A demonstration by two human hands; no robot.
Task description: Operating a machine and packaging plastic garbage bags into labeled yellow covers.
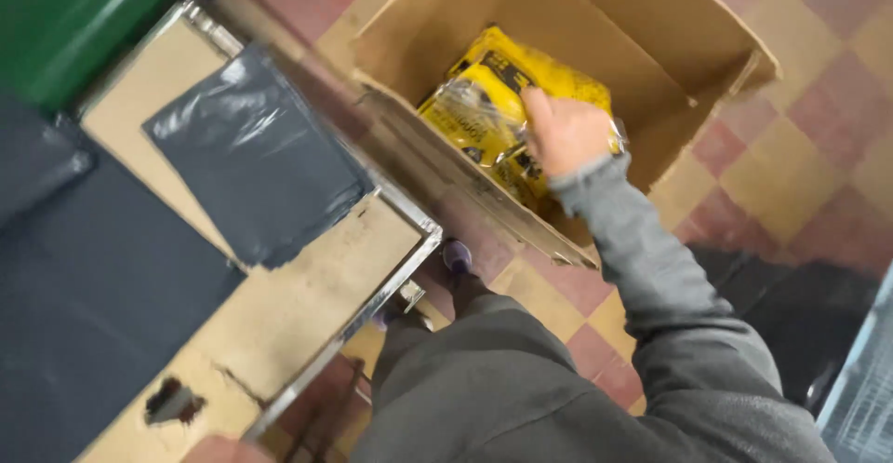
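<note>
My right hand (563, 133), in a grey sleeve, reaches down into an open cardboard box (651, 16) on the floor. Its fingers are closed over the top of a yellow plastic-wrapped packet (479, 114), which lies on other yellow packets (549, 67) in the box. At the bottom edge of the head view, by the table's metal rim, a small part of my left hand (221, 449) shows. Its fingers are out of sight.
A worn beige table (307, 295) with a metal rim stands on the left. On it lie a dark grey plastic bag (256, 161) and a larger dark sheet (84, 314). A green bin (65, 16) is at the top left. The floor (800, 147) is red and yellow tile.
</note>
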